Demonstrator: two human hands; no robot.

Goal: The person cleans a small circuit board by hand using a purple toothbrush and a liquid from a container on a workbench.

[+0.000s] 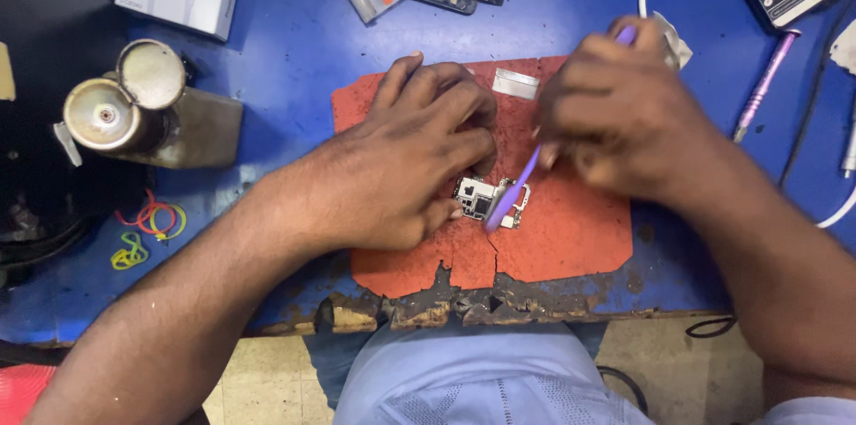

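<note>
Circuit board (481,198) half hidden under left hand (406,166).

Both hands crowd the middle of the red mat (571,238), the left hand (401,166) and right hand (615,113) closing over the small circuit board (486,199). The mat's near right part lies open. Far left, two metal canisters (125,104) block the way; far right, a purple tool (762,86) and white cable (838,211) clutter the blue table (285,41).

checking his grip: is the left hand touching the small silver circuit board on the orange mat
Touching. The head view shows the left hand with fingertips pressed on the small silver circuit board's left edge, no gap.
</note>
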